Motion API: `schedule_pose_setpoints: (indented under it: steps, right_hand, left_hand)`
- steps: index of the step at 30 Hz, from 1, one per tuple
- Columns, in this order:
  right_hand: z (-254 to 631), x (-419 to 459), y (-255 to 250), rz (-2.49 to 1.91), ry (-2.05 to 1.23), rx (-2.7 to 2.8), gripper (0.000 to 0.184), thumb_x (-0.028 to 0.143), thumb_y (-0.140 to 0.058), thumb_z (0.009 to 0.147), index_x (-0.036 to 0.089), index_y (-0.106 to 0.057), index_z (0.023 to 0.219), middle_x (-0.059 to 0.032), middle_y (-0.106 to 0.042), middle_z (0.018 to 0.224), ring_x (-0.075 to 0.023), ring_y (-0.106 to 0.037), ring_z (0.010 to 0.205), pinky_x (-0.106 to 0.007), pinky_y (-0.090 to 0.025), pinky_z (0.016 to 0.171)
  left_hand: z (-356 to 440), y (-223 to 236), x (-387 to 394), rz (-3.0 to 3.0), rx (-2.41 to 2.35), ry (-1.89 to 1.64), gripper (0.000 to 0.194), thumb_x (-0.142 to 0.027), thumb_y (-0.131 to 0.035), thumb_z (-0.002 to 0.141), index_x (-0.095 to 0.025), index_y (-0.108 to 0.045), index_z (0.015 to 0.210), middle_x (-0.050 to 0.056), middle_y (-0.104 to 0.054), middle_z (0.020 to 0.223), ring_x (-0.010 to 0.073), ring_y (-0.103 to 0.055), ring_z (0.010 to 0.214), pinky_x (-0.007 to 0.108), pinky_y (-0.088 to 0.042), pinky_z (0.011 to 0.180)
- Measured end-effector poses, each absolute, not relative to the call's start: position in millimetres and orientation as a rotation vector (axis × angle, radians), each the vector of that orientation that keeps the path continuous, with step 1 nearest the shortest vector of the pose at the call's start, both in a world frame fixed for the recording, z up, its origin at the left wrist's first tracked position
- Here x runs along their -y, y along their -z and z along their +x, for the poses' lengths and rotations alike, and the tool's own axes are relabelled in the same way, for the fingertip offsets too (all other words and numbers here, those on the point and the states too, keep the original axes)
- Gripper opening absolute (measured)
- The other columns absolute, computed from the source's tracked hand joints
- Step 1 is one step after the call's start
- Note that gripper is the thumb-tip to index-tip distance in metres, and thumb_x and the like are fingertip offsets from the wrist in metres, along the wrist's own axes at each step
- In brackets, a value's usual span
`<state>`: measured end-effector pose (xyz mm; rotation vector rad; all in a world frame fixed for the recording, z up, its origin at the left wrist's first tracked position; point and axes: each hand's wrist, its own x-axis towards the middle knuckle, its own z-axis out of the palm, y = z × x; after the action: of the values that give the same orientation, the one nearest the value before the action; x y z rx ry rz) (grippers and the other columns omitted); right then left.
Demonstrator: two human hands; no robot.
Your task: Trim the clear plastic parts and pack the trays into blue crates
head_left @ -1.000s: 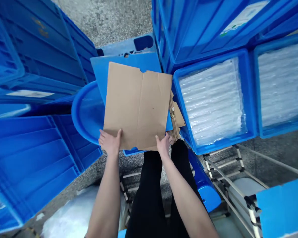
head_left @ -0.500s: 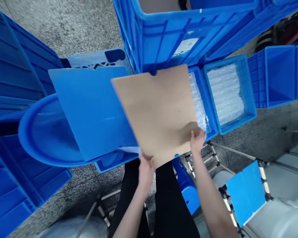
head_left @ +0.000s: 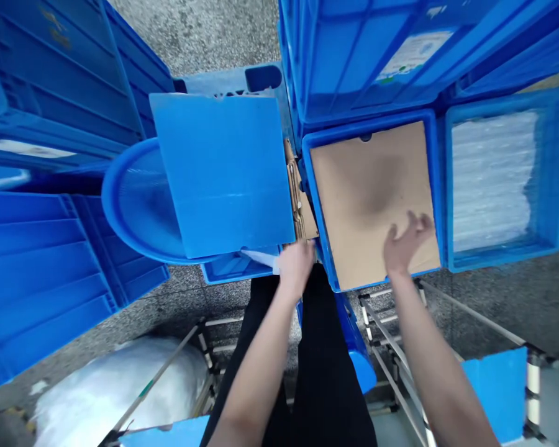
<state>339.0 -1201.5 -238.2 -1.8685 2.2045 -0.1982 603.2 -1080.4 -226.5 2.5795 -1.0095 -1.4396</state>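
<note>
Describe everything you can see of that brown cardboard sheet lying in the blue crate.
The plain brown cardboard sheet is rectangular and looks matte, with a small notch in its far edge and a dark, blurry patch near its middle. It lies flat inside a blue plastic crate, nearly filling the crate from wall to wall. The person's right hand is spread over the sheet's near part, though I cannot tell whether the fingers are touching it.

Past the right hand (head_left: 407, 242), a blue crate (head_left: 552, 180) held bubble wrap (head_left: 494, 180), and more blue crates (head_left: 354, 56) stood ahead. Left of the left hand (head_left: 295, 267) lay a round blue basin (head_left: 130, 205). Below the hands were a white plastic sack (head_left: 112, 397) and a metal rack (head_left: 391, 354) on the concrete floor (head_left: 200, 37).
</note>
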Motion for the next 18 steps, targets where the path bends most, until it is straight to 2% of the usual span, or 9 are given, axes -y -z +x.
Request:
schedule_pose_setpoints:
  steps: [2, 3, 4, 6, 8, 11, 13, 16, 18]
  right_hand:
    - [408.4, 1165.8, 250.5, -2.005, 0.174, -1.845, 0.055, 0.038, -0.064, 0.11, 0.02, -0.05, 0.16, -0.0157, -0.054, 0.161, -0.0346, -0.055, 0.146, -0.06, -0.046, 0.122]
    - [446.2, 1145.7, 259.6, -2.054, 0.151, -1.677, 0.06, 0.04, -0.064, 0.11, 0.019, -0.047, 0.164, -0.0167, -0.054, 0.163, -0.0343, -0.054, 0.149, -0.058, -0.046, 0.123]
    - [483.6, 1126.2, 269.9, -2.095, 0.126, -1.521, 0.072, 0.044, -0.07, 0.106, 0.019, -0.043, 0.168, -0.0186, -0.049, 0.168, -0.0364, -0.047, 0.156, -0.057, -0.044, 0.126]
    - [550.8, 1094.1, 291.6, -2.137, 0.092, -1.3, 0.094, 0.045, -0.084, 0.095, 0.018, -0.039, 0.173, -0.0221, -0.033, 0.179, -0.0437, -0.026, 0.168, -0.062, -0.034, 0.133]
    - [600.9, 1076.0, 310.1, -2.147, 0.076, -1.13, 0.097, 0.037, -0.089, 0.089, 0.02, -0.042, 0.172, -0.0206, -0.029, 0.182, -0.043, -0.018, 0.171, -0.063, -0.027, 0.136]
    - [639.7, 1073.1, 322.6, -2.114, 0.104, -0.998, 0.078, 0.023, -0.077, 0.097, 0.021, -0.047, 0.17, -0.0183, -0.033, 0.18, -0.0386, -0.02, 0.171, -0.062, -0.027, 0.137]
    - [643.9, 1080.8, 316.5, -2.075, 0.164, -0.972, 0.069, 0.017, -0.064, 0.103, 0.019, -0.048, 0.17, -0.0174, -0.034, 0.179, -0.0374, -0.019, 0.171, -0.064, -0.024, 0.138]
    - [618.6, 1097.8, 283.6, -2.011, 0.282, -0.953, 0.061, 0.014, -0.05, 0.107, 0.019, -0.051, 0.168, -0.013, -0.041, 0.177, -0.0317, -0.026, 0.17, -0.061, -0.021, 0.14]
    - [578.9, 1109.4, 247.6, -1.972, 0.353, -0.955, 0.052, 0.018, -0.046, 0.111, 0.023, -0.062, 0.16, -0.0087, -0.055, 0.169, -0.0261, -0.04, 0.165, -0.055, -0.027, 0.14]
  left_hand:
    - [681.6, 222.2, 1061.0, 2.754, 0.889, 1.108, 0.047, -0.053, -0.046, 0.112, -0.019, -0.068, 0.136, 0.021, -0.059, 0.159, 0.0432, -0.049, 0.155, 0.067, -0.046, 0.122]
    - [721.6, 222.9, 1049.4, 2.825, 0.818, 0.976, 0.056, -0.05, -0.045, 0.112, -0.013, -0.054, 0.152, 0.026, -0.046, 0.168, 0.0452, -0.039, 0.162, 0.071, -0.039, 0.126]
    - [759.5, 225.5, 1037.8, 2.905, 0.71, 0.848, 0.066, -0.049, -0.047, 0.11, -0.007, -0.041, 0.161, 0.032, -0.042, 0.169, 0.0466, -0.038, 0.162, 0.073, -0.037, 0.126]
    - [824.0, 234.2, 1018.4, 3.029, 0.469, 0.764, 0.076, -0.051, -0.056, 0.104, -0.001, -0.039, 0.159, 0.039, -0.051, 0.158, 0.0495, -0.051, 0.151, 0.071, -0.044, 0.12]
    - [869.3, 242.8, 1006.9, 3.035, 0.42, 0.817, 0.071, -0.05, -0.065, 0.097, -0.001, -0.053, 0.147, 0.036, -0.067, 0.138, 0.0496, -0.065, 0.133, 0.067, -0.053, 0.111]
    - [904.1, 239.7, 999.1, 2.95, 0.533, 0.88, 0.042, -0.047, -0.068, 0.09, -0.012, -0.07, 0.114, 0.021, -0.077, 0.104, 0.0411, -0.073, 0.108, 0.055, -0.059, 0.1]
    - [909.9, 220.0, 992.2, 2.871, 0.615, 0.874, 0.033, -0.052, -0.065, 0.089, -0.019, -0.067, 0.094, 0.01, -0.072, 0.084, 0.0319, -0.071, 0.09, 0.045, -0.06, 0.09]
    - [899.9, 169.3, 972.6, 2.679, 0.701, 0.889, 0.047, -0.07, -0.054, 0.094, -0.024, -0.062, 0.087, 0.001, -0.061, 0.071, 0.0222, -0.06, 0.07, 0.032, -0.056, 0.068]
    - [886.9, 136.4, 957.6, 2.475, 0.709, 0.898, 0.058, -0.079, -0.05, 0.095, -0.025, -0.069, 0.097, 0.002, -0.068, 0.078, 0.025, -0.065, 0.074, 0.035, -0.058, 0.067]
